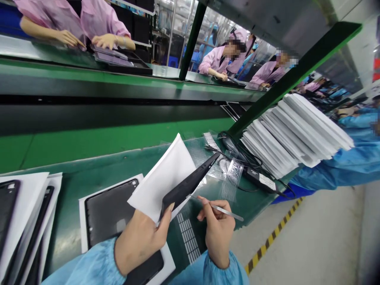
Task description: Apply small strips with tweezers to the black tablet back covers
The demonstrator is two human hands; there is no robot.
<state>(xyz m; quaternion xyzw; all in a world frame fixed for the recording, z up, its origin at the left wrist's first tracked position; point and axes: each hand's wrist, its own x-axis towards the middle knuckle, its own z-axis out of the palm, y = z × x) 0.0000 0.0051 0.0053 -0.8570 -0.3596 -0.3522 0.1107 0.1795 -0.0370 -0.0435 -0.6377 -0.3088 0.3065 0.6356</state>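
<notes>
While the left hand (142, 241) clamps a black shell (190, 184) with its white sheet (166, 178) edge-up above the desk (97, 170) (tilted, likely to bare its rim), the right hand (216, 233) pinches tweezers (222, 209) whose tip meets that rim.

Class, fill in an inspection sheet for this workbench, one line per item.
Surface: green bench, crowded.
Job's things: dark tablet backed by white sheet; thin metal tool.
Clutter: label sheets, stack of white papers, second tablet on paper.
Hands: left hand grips the dark tablet; right hand pinches the thin metal tool.
Cables: black cable looped beside the stack.
Surroundings: conveyor behind; people in pink coats opposite.
</notes>
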